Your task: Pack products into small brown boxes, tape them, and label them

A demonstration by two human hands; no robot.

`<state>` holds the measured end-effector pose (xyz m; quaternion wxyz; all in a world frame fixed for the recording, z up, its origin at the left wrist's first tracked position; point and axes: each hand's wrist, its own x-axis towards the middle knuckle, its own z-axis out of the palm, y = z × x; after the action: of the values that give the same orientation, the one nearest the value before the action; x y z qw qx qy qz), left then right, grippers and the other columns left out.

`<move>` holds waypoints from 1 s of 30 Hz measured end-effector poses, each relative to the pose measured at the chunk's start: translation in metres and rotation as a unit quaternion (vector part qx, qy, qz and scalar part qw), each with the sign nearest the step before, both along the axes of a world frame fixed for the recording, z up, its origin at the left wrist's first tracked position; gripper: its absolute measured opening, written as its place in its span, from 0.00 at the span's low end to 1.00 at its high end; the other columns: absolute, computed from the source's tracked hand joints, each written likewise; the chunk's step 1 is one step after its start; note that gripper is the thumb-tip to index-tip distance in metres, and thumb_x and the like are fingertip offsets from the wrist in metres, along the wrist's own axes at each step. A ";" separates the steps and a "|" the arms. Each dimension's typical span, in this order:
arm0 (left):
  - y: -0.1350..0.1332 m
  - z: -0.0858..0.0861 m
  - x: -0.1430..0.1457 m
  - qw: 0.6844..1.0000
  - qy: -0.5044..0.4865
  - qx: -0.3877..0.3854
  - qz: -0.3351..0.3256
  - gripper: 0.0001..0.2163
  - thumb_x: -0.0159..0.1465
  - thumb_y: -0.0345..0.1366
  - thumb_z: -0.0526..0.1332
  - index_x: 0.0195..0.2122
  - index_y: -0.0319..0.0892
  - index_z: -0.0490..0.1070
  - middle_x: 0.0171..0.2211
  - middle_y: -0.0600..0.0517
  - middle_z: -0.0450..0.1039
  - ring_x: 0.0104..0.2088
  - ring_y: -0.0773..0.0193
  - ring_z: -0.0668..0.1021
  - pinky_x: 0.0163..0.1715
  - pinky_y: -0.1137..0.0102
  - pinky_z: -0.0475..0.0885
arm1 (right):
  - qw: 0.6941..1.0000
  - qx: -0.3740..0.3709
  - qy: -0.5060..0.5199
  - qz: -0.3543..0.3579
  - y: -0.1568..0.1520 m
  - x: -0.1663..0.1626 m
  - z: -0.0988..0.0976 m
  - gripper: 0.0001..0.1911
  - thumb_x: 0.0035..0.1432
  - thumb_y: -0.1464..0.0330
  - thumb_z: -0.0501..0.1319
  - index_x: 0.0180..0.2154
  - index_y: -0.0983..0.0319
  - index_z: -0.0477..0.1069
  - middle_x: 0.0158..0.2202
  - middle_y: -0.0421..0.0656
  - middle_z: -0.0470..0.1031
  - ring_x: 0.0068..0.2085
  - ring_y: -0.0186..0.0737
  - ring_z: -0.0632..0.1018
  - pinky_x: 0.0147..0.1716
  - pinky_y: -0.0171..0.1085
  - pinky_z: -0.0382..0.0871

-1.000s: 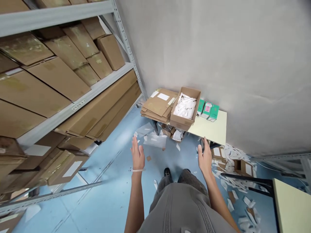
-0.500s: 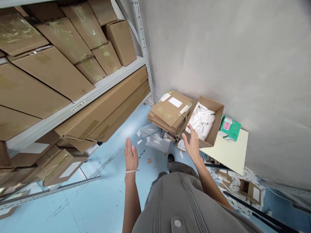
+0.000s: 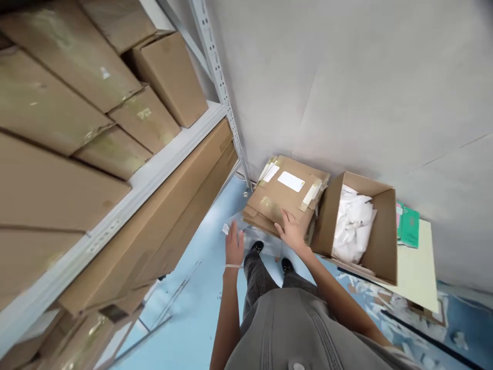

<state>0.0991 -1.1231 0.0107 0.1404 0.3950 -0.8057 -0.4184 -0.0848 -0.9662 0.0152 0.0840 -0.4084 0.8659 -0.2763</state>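
Overlapping flat, taped cardboard sheets (image 3: 287, 197)

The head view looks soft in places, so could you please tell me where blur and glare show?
In the head view, the shelf label is too smeared to read; in that head view, glare whitens the floor beside the left hand, while the cartons near the right hand look clearer.

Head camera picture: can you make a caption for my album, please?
Right fingers over stacked cardboard, left fingers near its front corner, an open box of white scraps alongside.
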 end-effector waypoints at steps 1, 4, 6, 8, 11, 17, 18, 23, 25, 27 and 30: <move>-0.017 -0.007 -0.016 0.999 -0.005 -0.001 -0.041 0.27 0.71 0.42 0.45 0.69 0.40 0.50 0.69 0.42 0.52 0.69 0.53 0.57 0.67 0.54 0.53 | 1.000 0.012 -0.001 -0.016 -0.009 -0.002 -0.010 0.30 0.66 0.63 0.50 0.67 0.64 0.51 0.61 0.56 0.65 0.61 0.54 0.66 0.60 0.54 0.60; -0.058 -0.027 -0.063 0.987 -0.033 0.006 -0.156 0.26 0.70 0.39 0.48 0.68 0.36 0.52 0.68 0.37 0.54 0.68 0.50 0.58 0.66 0.55 0.55 | 0.995 0.063 -0.004 -0.076 -0.032 -0.006 -0.038 0.32 0.65 0.65 0.50 0.68 0.66 0.50 0.64 0.56 0.60 0.63 0.54 0.64 0.62 0.53 0.58; -0.079 -0.040 -0.091 0.975 -0.061 0.030 -0.210 0.27 0.68 0.36 0.52 0.67 0.34 0.54 0.67 0.35 0.54 0.68 0.47 0.58 0.66 0.55 0.55 | 0.987 0.109 -0.005 -0.120 -0.044 -0.007 -0.056 0.33 0.64 0.66 0.52 0.68 0.67 0.49 0.68 0.58 0.55 0.67 0.54 0.59 0.63 0.53 0.56; -0.096 -0.052 -0.115 0.968 -0.087 0.054 -0.229 0.27 0.67 0.33 0.54 0.66 0.31 0.55 0.67 0.32 0.54 0.68 0.45 0.58 0.66 0.56 0.56 | 0.976 0.155 -0.008 -0.151 -0.054 -0.005 -0.072 0.35 0.62 0.66 0.54 0.68 0.67 0.48 0.70 0.59 0.49 0.69 0.54 0.54 0.64 0.53 0.53; -0.114 -0.067 -0.142 0.962 -0.126 0.069 -0.232 0.26 0.67 0.31 0.53 0.65 0.27 0.53 0.65 0.25 0.55 0.66 0.42 0.62 0.63 0.56 0.59 | 0.963 0.205 -0.012 -0.176 -0.065 0.000 -0.091 0.39 0.60 0.68 0.57 0.69 0.64 0.47 0.71 0.58 0.46 0.71 0.55 0.51 0.65 0.55 0.50; -0.130 -0.081 -0.168 0.943 -0.193 0.059 -0.265 0.25 0.66 0.30 0.53 0.64 0.28 0.55 0.60 0.26 0.62 0.62 0.45 0.68 0.59 0.55 0.64 | 0.945 0.248 -0.010 -0.212 -0.077 0.009 -0.101 0.39 0.56 0.75 0.55 0.69 0.65 0.48 0.71 0.57 0.46 0.70 0.54 0.52 0.66 0.55 0.47; -0.133 -0.082 -0.169 0.942 -0.201 0.051 -0.264 0.25 0.66 0.30 0.53 0.63 0.29 0.56 0.59 0.28 0.64 0.61 0.46 0.69 0.58 0.56 0.65 | 0.944 0.247 -0.011 -0.218 -0.079 0.009 -0.100 0.39 0.57 0.76 0.54 0.69 0.65 0.48 0.71 0.57 0.47 0.70 0.54 0.52 0.66 0.56 0.46; -0.147 -0.079 -0.182 0.942 -0.193 0.031 -0.273 0.20 0.64 0.31 0.55 0.57 0.36 0.66 0.48 0.38 0.74 0.51 0.54 0.77 0.51 0.62 0.70 | 0.941 0.252 -0.017 -0.227 -0.082 0.009 -0.095 0.39 0.56 0.77 0.53 0.69 0.65 0.49 0.71 0.57 0.46 0.71 0.55 0.50 0.66 0.57 0.44; -0.148 -0.074 -0.192 0.924 -0.213 0.030 -0.317 0.15 0.64 0.33 0.55 0.51 0.37 0.70 0.43 0.41 0.76 0.46 0.56 0.78 0.46 0.65 0.71 | 0.942 0.247 -0.020 -0.226 -0.081 0.009 -0.093 0.40 0.55 0.75 0.56 0.69 0.66 0.49 0.71 0.57 0.45 0.71 0.55 0.49 0.67 0.56 0.43; -0.147 -0.068 -0.202 0.902 -0.237 0.021 -0.361 0.10 0.64 0.35 0.56 0.40 0.38 0.74 0.37 0.43 0.77 0.42 0.57 0.78 0.42 0.67 0.70 | 0.944 0.238 -0.020 -0.227 -0.079 0.010 -0.091 0.42 0.54 0.74 0.58 0.69 0.66 0.48 0.71 0.56 0.45 0.71 0.55 0.49 0.67 0.55 0.43; -0.145 -0.055 -0.215 0.885 -0.241 0.012 -0.398 0.09 0.63 0.35 0.58 0.27 0.40 0.72 0.29 0.46 0.75 0.37 0.57 0.78 0.37 0.69 0.68 | 0.946 0.227 -0.020 -0.231 -0.076 0.011 -0.087 0.43 0.54 0.72 0.59 0.69 0.66 0.47 0.71 0.57 0.45 0.71 0.55 0.49 0.67 0.55 0.44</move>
<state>-0.1160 -1.2684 -0.0448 -0.2419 0.1314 -0.8990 -0.3407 -0.0741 -1.0422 -0.0722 0.1257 -0.1613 0.9745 -0.0926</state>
